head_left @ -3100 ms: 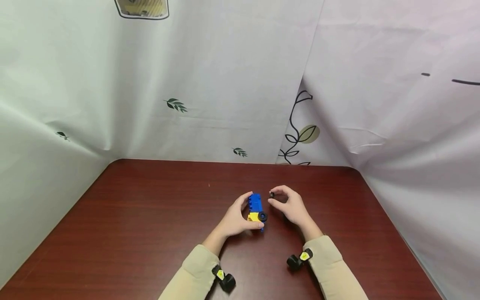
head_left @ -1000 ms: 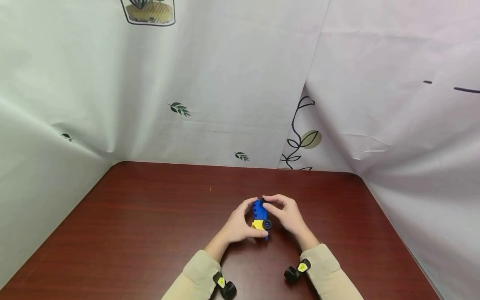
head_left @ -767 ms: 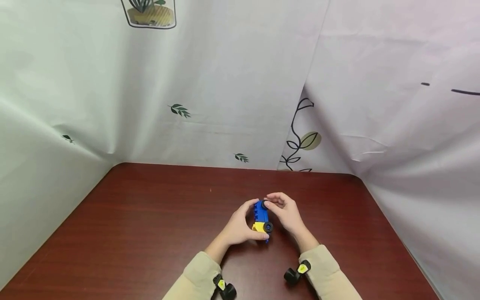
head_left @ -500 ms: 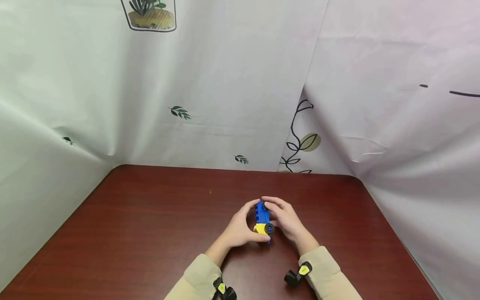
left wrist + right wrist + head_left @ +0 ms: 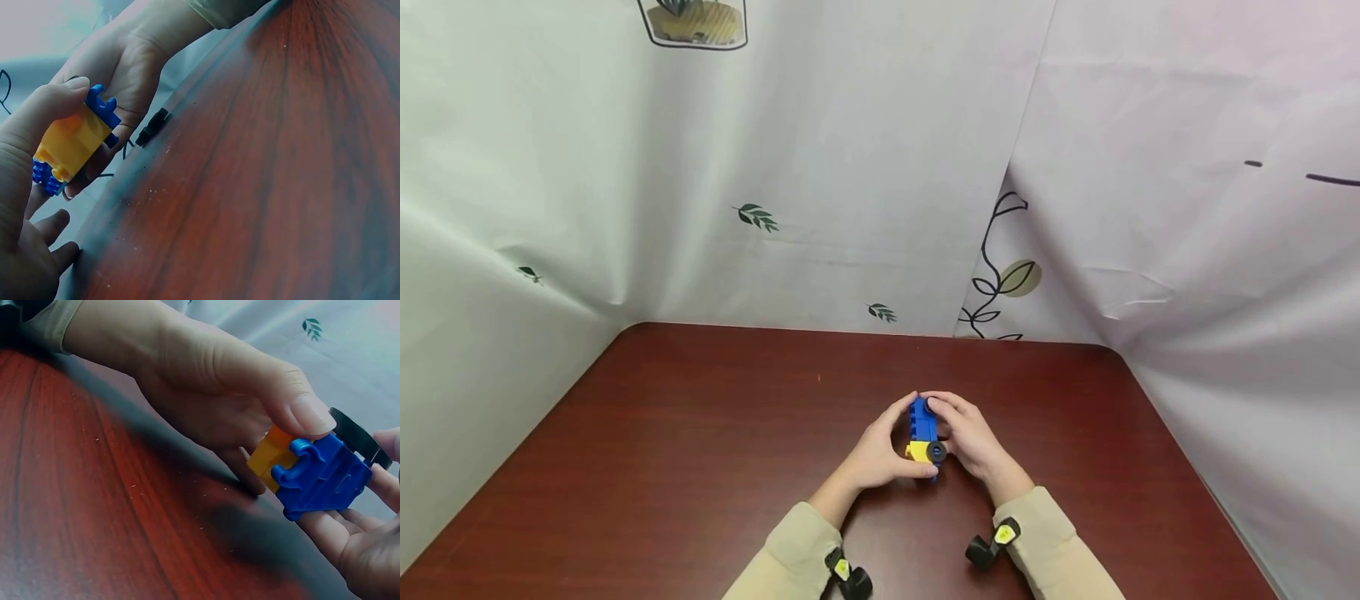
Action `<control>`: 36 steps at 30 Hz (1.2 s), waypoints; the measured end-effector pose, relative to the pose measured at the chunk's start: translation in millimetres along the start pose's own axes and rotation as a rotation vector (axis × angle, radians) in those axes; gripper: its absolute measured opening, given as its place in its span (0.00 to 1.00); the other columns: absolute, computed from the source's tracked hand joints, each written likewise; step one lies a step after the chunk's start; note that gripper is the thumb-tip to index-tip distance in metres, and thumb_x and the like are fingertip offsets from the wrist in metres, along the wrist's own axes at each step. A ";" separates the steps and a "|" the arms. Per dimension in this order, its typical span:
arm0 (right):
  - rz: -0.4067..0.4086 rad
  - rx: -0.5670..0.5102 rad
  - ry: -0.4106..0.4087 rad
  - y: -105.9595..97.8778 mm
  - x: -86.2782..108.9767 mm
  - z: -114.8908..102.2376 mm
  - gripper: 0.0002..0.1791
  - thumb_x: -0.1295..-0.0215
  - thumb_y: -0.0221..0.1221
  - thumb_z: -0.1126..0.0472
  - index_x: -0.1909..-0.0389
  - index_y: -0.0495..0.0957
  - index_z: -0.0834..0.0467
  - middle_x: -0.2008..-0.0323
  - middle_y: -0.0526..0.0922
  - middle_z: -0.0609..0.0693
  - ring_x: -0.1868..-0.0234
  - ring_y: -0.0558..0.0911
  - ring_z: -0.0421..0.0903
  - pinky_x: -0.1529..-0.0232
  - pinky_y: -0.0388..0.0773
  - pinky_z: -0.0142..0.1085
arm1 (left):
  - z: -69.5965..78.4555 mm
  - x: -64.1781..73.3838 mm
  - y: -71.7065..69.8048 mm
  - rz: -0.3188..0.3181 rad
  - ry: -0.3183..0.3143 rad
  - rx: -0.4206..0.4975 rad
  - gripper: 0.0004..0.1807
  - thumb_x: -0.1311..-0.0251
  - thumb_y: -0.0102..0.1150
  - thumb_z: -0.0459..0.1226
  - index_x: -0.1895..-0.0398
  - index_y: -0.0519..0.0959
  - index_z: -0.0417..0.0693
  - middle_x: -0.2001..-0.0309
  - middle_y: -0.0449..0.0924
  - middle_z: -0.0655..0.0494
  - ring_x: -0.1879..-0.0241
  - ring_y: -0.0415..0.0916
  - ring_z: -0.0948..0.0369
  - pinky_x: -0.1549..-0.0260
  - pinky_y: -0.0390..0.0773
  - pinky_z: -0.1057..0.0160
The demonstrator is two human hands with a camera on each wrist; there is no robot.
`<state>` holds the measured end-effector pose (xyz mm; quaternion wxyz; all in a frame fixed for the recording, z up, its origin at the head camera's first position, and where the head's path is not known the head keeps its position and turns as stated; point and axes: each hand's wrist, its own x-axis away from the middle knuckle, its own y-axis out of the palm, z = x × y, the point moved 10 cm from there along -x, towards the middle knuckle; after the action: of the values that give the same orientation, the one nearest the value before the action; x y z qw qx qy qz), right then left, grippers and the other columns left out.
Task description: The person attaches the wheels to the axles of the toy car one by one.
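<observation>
In the head view, my left hand (image 5: 872, 454) grips a small toy vehicle (image 5: 922, 427) of blue and yellow building blocks, above the table. Its thumb lies at the yellow end (image 5: 75, 142), its fingers reach the blue far end. A black wheel (image 5: 936, 452) sits on the side by the yellow block. My right hand (image 5: 967, 437) holds a second black wheel (image 5: 929, 406) against the blue end, thumb on the wheel, fingers round the far side. Blue hooked tabs (image 5: 325, 478) face the right wrist camera. Whether the second wheel is seated cannot be seen.
The brown wooden table (image 5: 700, 450) spreads around both hands. White patterned cloth (image 5: 865, 167) hangs behind it and at both sides. Black wrist cameras (image 5: 982, 552) hang from the sleeves, close to the tabletop.
The right hand has come leftward with the second wheel, from apart from the toy to its blue end. Its fingers have since closed further round the toy. The left hand keeps its grip.
</observation>
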<state>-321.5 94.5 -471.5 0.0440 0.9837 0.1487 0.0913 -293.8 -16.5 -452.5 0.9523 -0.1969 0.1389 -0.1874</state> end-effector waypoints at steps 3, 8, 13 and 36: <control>-0.006 0.000 -0.002 1.0 -1.3 0.6 0.27 0.32 0.53 0.46 0.40 0.69 0.60 0.52 0.76 0.51 0.63 0.82 0.46 0.68 0.82 0.37 | -1.0 -0.5 0.7 -0.012 -0.002 -0.003 0.59 0.59 0.74 0.52 0.26 0.50 0.48 0.28 0.56 0.55 0.29 0.55 0.54 0.34 0.58 0.43; 0.003 -0.003 -0.006 0.9 -1.8 0.4 0.26 0.31 0.52 0.49 0.40 0.68 0.61 0.54 0.76 0.50 0.64 0.81 0.45 0.69 0.82 0.35 | -3.0 -1.0 1.5 -0.024 -0.008 -0.013 0.59 0.59 0.74 0.52 0.26 0.49 0.47 0.28 0.56 0.53 0.30 0.57 0.54 0.34 0.58 0.44; 0.042 -0.010 -0.011 -2.3 -2.1 -0.7 0.23 0.30 0.52 0.51 0.42 0.70 0.62 0.57 0.77 0.50 0.66 0.81 0.45 0.71 0.81 0.34 | -5.7 -2.3 2.4 -0.032 -0.029 -0.027 0.59 0.59 0.74 0.53 0.25 0.50 0.50 0.29 0.58 0.54 0.31 0.60 0.56 0.34 0.60 0.47; 0.055 -0.056 -0.029 -0.4 -0.5 -1.8 0.18 0.31 0.53 0.53 0.47 0.73 0.60 0.61 0.79 0.48 0.67 0.82 0.43 0.69 0.83 0.38 | -6.9 -2.0 2.5 -0.031 -0.042 -0.016 0.59 0.60 0.74 0.54 0.26 0.51 0.50 0.33 0.66 0.54 0.35 0.65 0.58 0.35 0.61 0.47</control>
<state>-322.4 94.9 -469.9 0.0710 0.9870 0.1181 0.0824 -297.1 -15.8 -459.2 0.9503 -0.2107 0.1175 -0.1969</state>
